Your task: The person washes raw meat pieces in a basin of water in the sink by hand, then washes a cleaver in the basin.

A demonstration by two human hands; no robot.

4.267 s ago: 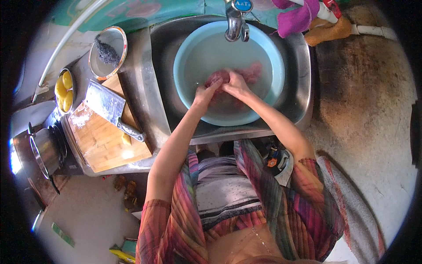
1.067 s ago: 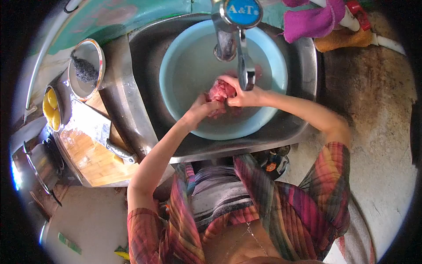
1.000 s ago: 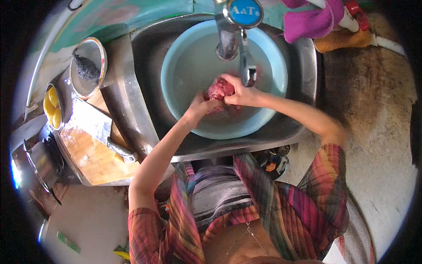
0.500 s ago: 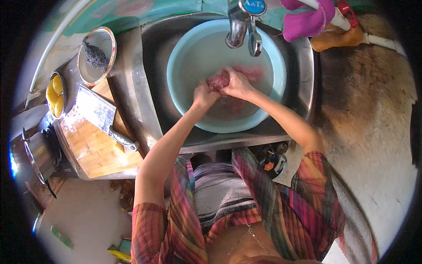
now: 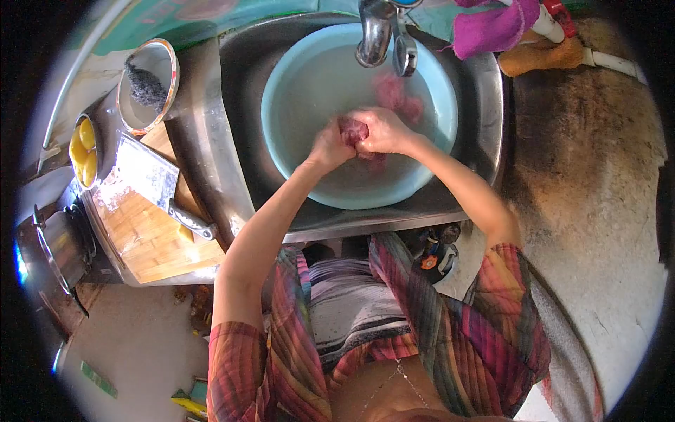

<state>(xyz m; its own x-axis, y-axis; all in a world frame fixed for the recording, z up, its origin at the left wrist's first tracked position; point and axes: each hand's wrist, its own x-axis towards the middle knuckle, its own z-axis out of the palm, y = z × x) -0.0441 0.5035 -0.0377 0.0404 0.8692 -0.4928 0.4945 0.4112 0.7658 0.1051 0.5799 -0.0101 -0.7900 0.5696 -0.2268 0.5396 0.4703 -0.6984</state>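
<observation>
Since meat lump [image 5: 354, 131] looks slick, left hand [image 5: 330, 145] and right hand [image 5: 384, 131] both grip it, probably against slipping | lump: mid blue basin [image 5: 270, 91], at the cloudy water [image 5: 316, 81] | basin sits in sink [image 5: 239, 105], likely so splashes stay contained

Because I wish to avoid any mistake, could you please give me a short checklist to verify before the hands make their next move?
1. Grip: ok; left hand and right hand close around the red meat piece.
2. Basin inside the sink: ok.
3. Loose pieces within the basin: ok; they lie in the water.
4. Tap off: ok, no stream visible.
5. Cleaver away from hands: ok, it lies on the cutting board.
6. Meat clean: cannot tell; the water is cloudy.
</observation>
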